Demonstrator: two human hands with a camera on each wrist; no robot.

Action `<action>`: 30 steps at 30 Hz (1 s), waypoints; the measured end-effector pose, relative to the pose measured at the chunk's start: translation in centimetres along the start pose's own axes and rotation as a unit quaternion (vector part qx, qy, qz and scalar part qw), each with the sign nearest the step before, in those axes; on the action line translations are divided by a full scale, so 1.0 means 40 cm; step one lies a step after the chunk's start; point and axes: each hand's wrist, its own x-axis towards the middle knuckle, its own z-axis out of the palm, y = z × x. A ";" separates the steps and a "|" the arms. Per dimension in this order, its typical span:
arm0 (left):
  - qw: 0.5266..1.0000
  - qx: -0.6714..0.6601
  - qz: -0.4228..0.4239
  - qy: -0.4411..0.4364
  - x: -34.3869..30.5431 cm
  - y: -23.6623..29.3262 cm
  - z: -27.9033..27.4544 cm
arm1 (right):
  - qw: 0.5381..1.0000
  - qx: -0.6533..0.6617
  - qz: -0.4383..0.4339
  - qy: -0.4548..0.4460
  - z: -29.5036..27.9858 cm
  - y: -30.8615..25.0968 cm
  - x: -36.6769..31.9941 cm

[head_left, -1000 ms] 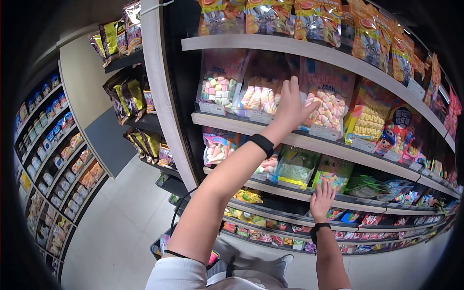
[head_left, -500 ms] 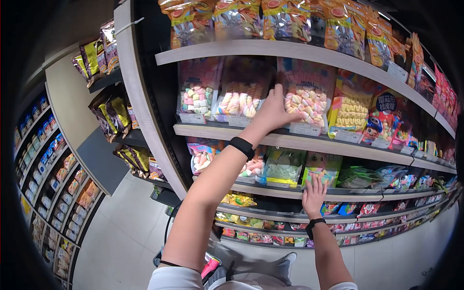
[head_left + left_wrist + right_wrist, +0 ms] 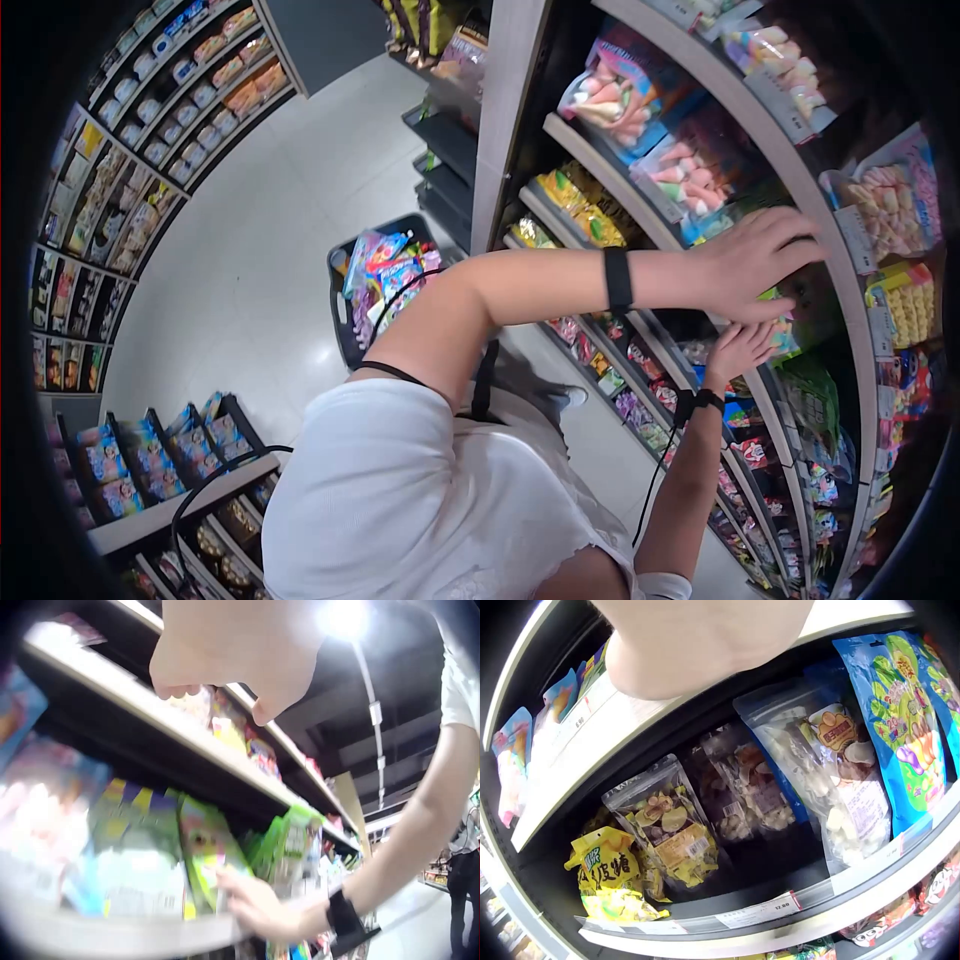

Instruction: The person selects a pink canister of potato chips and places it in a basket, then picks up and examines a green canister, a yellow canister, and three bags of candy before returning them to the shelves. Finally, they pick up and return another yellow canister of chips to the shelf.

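My left hand (image 3: 755,262) hovers before the snack shelves with bent, spread fingers and nothing visible in its grasp. In the left wrist view, a gap shows between its thumb and fingers. Below it, my right hand (image 3: 742,352) lies with extended fingers at a lower shelf's front edge. A green-edged candy bag (image 3: 211,851) stands right at the right hand's fingertips. Beside that bag is a blurred clear pack of pale sweets (image 3: 139,877). Twisted marshmallows in a bag (image 3: 885,200) sit on the shelf above, past the left hand.
A dark shopping basket (image 3: 338,300) filled with colourful packets stands on the floor (image 3: 240,240). Under the right hand, another shelf holds clear candy pouches (image 3: 671,825) and a blue bag (image 3: 896,735). A wooden upright (image 3: 508,120) ends the rack. Another person (image 3: 463,862) stands farther off.
The head view has turned down and left, bringing the basket into sight. My left hand has left the marshmallow bags and come down near the right hand, which stays at the lower shelf.
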 end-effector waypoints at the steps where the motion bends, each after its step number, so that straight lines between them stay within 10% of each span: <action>1: 0.998 0.012 -0.036 -0.058 -0.106 0.011 -0.043 | 1.000 -0.001 -0.008 0.005 -0.002 -0.008 -0.002; 8: 0.803 0.226 -0.481 -0.269 -0.799 0.125 -0.528 | 0.999 0.023 -0.028 0.016 -0.002 -0.019 0.008; 12: 0.506 0.220 -0.770 -0.321 -0.968 0.284 -0.769 | 0.999 0.001 -0.033 0.021 0.014 -0.011 0.004; 18: 0.426 0.037 -0.889 -0.161 -1.083 0.404 -0.713 | 0.999 0.000 -0.039 0.016 0.008 -0.019 0.006; 20: 0.523 0.267 -0.762 -0.271 -1.073 0.399 -0.686 | 0.999 -0.001 -0.045 0.024 0.010 -0.018 0.007; 30: 0.527 0.207 -0.777 -0.274 -1.063 0.385 -0.696 | 0.999 -0.012 -0.034 0.041 0.026 -0.014 0.000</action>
